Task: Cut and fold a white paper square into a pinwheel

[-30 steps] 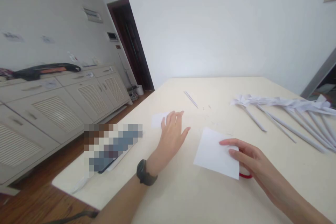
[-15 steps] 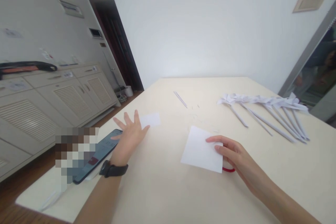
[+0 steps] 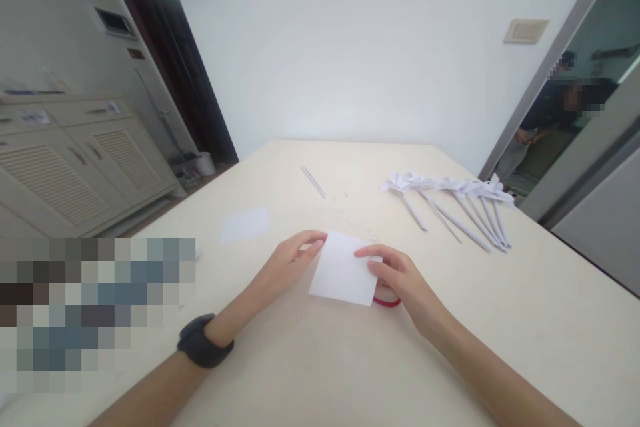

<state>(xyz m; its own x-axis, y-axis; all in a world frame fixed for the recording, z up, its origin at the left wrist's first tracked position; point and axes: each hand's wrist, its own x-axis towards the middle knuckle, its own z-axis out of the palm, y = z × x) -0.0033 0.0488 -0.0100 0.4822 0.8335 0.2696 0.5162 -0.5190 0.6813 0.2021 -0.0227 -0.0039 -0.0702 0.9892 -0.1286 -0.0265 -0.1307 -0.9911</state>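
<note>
A square sheet of white paper (image 3: 345,270) is held between my hands above the near middle of the table. My left hand (image 3: 293,260) pinches its upper left edge between thumb and fingers. On the right edge, my right hand (image 3: 400,280) has its fingers over the paper. A red curved loop (image 3: 387,302) shows beneath that hand; the rest of it is hidden, so I cannot tell its kind. Flat on the table to the left lies another piece of white paper (image 3: 245,224).
Several rolled white paper sticks with folded paper tops (image 3: 450,185) lie at the right. Two thin white strips (image 3: 313,182) and small scraps rest farther back on the table (image 3: 340,360). A person (image 3: 545,107) is beyond the doorway; a cabinet (image 3: 90,153) stands left.
My left hand has left the paper piece by the phone and come right to the square sheet's edge. My right hand still holds the sheet. The view has turned to the right.
</note>
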